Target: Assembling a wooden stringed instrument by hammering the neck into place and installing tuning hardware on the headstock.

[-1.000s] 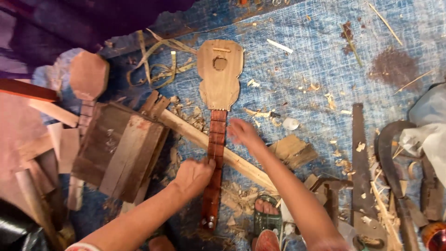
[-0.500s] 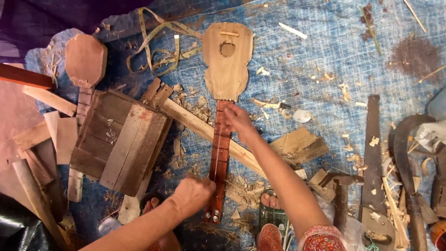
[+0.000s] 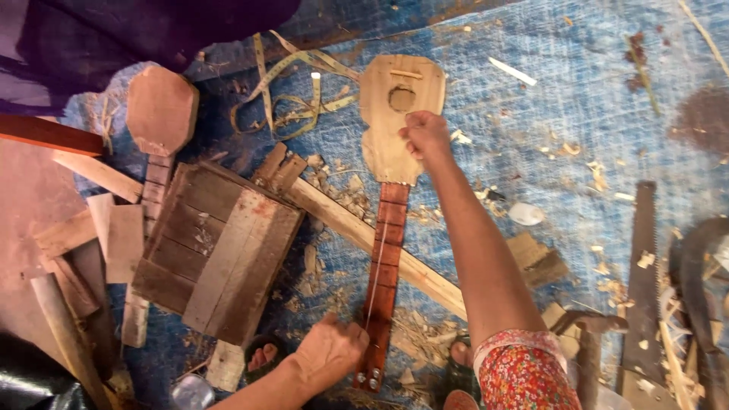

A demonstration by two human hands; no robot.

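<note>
At the far left, offcuts of wood (image 3: 83, 228) lie fanned over the floor, and just beside them a second, unfinished instrument (image 3: 159, 114) with an octagonal reddish body rests face up, its neck partly hidden under a dark slatted wooden block (image 3: 216, 254), which may be pinning it in place. Curled strips of shaving (image 3: 296, 99) are heaped above the block. Next comes the small wooden string instrument (image 3: 391, 197), laid flat on the blue woven tarp (image 3: 577, 91) with its pale body away from the person and its dark red neck running back toward them, propped across a long pale batten (image 3: 364, 235) so the neck sits raised. The left hand (image 3: 330, 353) is at the headstock end by the metal tuning pegs, fingers curled and pinched together, seemingly on a thin string that runs up the neck; I cannot tell exactly what they grip. The right hand (image 3: 425, 135) reaches out to the body just below the sound hole, fingertips bunched and pressed down, likely to hold the string's far end. Further right lie a handsaw (image 3: 642, 281) and curved blades (image 3: 695, 266).
</note>
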